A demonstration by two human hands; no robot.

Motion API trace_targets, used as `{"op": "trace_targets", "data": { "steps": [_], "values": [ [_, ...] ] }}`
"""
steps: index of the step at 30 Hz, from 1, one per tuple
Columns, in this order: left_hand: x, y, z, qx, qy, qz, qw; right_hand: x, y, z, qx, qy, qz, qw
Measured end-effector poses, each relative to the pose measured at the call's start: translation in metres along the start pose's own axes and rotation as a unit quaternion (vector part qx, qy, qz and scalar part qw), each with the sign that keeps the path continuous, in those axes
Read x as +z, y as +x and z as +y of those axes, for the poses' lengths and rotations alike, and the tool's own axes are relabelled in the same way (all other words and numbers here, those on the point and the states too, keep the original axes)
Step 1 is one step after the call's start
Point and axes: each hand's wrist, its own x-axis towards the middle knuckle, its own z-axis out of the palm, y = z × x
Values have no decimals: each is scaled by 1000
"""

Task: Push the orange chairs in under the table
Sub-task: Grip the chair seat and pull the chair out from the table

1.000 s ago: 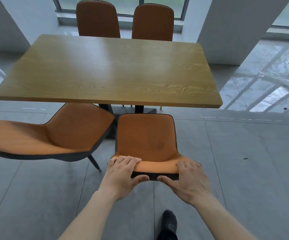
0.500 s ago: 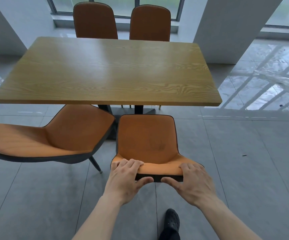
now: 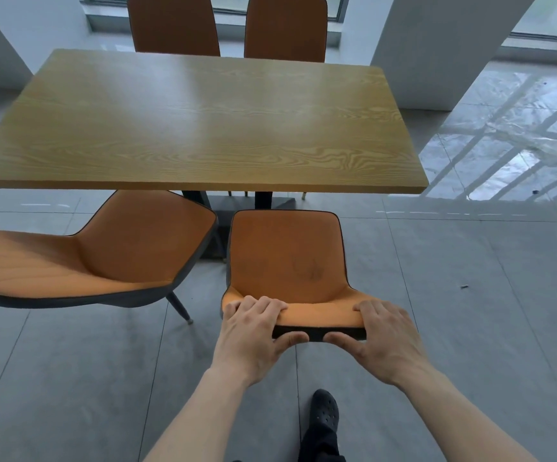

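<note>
An orange chair point(image 3: 287, 255) stands in front of me, its seat facing the wooden table point(image 3: 203, 128), with the seat's front edge just short of the table's near edge. My left hand point(image 3: 253, 331) grips the top of its backrest at the left corner, fingers over the top and thumb on the dark back. My right hand point(image 3: 387, 335) grips the right corner the same way. A second orange chair point(image 3: 103, 251) stands to the left, turned sideways, with part of its seat under the table's edge. Two more orange chairs point(image 3: 173, 25) point(image 3: 285, 28) stand at the table's far side.
The table's dark pedestal base point(image 3: 237, 205) shows beneath the top, just past the held chair. A white pillar point(image 3: 444, 45) rises at the far right. My black shoe point(image 3: 325, 411) is on the grey tile floor behind the chair.
The view has drawn closer to the table, and the held chair with both hands on it sits slightly nearer the table's edge. The grip is unchanged.
</note>
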Motion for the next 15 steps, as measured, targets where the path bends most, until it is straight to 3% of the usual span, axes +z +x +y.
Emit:
{"op": "trace_targets", "data": {
  "steps": [15],
  "values": [
    [6,4,9,-2,-10,4,1000,4,4,15,-6,24,-1,1000]
  ]
}}
